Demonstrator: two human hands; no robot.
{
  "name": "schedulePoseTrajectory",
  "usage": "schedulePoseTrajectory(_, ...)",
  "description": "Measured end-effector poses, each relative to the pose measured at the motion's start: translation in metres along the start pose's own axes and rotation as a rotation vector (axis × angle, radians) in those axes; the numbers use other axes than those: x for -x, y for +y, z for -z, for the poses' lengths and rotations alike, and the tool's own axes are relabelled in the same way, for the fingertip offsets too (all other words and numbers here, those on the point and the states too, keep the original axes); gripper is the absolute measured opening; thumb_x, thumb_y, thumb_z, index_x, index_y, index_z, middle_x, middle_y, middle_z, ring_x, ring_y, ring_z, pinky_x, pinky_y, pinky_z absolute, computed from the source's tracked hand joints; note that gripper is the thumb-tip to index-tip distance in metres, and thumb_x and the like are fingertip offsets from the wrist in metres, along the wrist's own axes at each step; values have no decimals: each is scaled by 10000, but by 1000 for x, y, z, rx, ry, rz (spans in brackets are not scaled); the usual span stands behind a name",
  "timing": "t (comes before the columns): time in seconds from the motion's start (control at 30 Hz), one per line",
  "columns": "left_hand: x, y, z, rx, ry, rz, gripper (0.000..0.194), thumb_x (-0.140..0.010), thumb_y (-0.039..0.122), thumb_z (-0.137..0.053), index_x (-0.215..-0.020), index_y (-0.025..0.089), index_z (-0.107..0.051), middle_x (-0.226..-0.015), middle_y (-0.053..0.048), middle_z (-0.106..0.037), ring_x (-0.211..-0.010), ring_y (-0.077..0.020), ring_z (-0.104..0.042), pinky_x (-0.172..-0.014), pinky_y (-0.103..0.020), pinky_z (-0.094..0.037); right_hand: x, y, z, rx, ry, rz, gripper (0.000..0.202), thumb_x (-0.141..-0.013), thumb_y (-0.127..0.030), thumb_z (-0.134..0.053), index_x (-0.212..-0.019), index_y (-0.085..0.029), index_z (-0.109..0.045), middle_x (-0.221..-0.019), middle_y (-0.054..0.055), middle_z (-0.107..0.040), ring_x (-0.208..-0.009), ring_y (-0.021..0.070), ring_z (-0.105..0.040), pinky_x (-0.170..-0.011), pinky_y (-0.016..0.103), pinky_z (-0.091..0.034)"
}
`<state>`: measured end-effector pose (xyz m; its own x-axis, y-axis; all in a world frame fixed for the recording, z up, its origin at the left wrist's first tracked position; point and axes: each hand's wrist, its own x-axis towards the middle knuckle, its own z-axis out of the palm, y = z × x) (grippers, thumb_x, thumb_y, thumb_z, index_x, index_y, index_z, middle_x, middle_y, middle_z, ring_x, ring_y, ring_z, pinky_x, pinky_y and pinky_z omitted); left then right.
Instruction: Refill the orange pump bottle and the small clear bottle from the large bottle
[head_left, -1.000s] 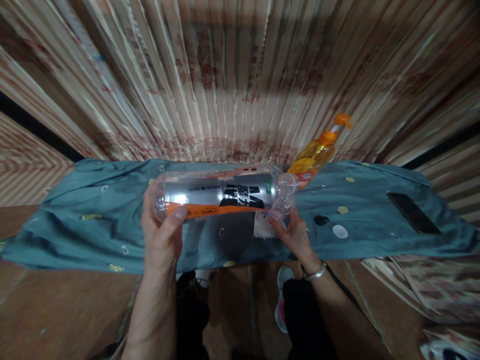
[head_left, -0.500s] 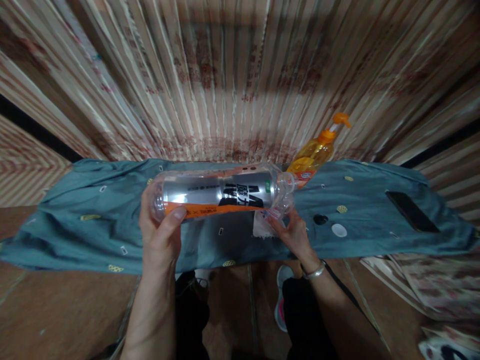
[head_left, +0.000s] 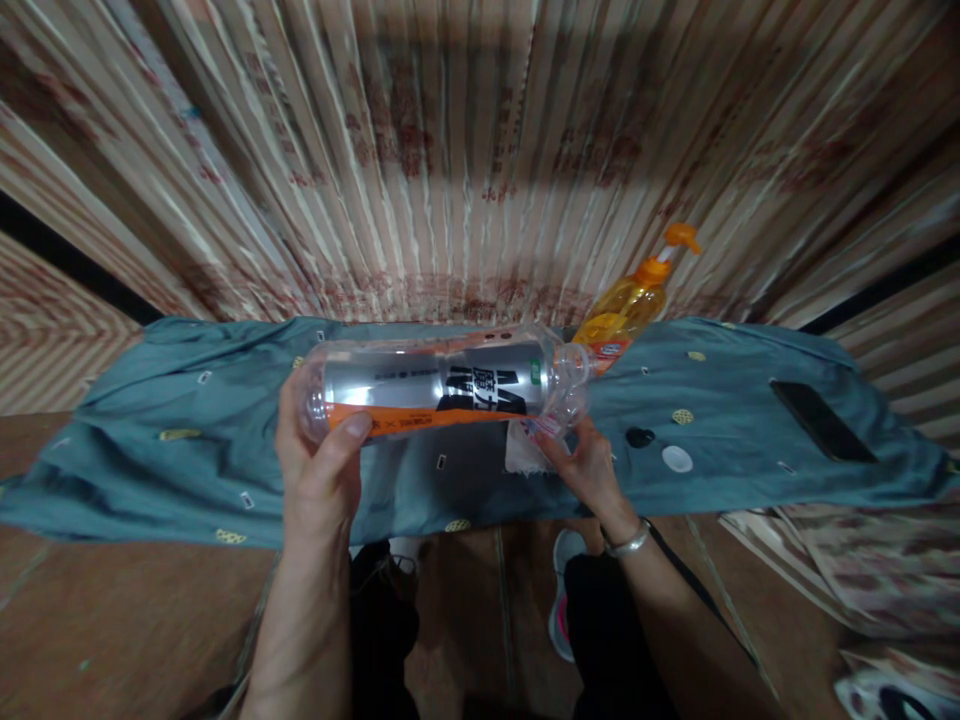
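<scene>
A clear plastic bottle with a silver, black and orange label [head_left: 435,385] lies sideways between my hands above the cloth-covered surface. My left hand [head_left: 322,440] is closed round its base, thumb across the orange part of the label. At the neck end, my right hand [head_left: 585,455] is closed, its fingers against the bottle and a clear plastic piece with red and blue print [head_left: 544,427]. A whitish translucent sheet [head_left: 523,455] shows under that piece. Just behind the bottle's neck stands an orange pump bottle of yellow liquid [head_left: 622,305].
Teal patterned cloth [head_left: 405,490] covers the long surface. A black round piece [head_left: 640,438] and a white disc [head_left: 677,459] lie right of my right hand. A dark phone [head_left: 821,420] lies farther right. Striped curtain [head_left: 465,200] hangs behind.
</scene>
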<state>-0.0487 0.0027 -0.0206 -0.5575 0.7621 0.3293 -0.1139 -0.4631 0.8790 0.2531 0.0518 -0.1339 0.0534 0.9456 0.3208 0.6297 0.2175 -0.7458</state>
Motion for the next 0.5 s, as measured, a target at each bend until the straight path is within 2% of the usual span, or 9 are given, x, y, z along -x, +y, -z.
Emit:
schedulePoseTrajectory(0.27,-1,1,-1,-22,-18,-9,723,-530,518,-1020,-1164,281,-769,-1241,-67,-749,-1293,-384,-674,-1274,-619,-407,0,-2,2,7,-24,-20,543,-873,-693,-679,-1119,-209,-689,-959,141,-827,-877,351,-801,-763,465,-630)
schedulePoseTrajectory(0.5,0,1,-3,3,7,-9,741,-515,483,-1027,-1169,259,-762,-1214,-69,-752,-1300,-380,-670,-1271,-595,-409,0,-2,2,-7,-28,-20,539,-876,-684,-693,-1116,-201,-674,-1004,178,-824,-892,363,-796,-789,505,-636)
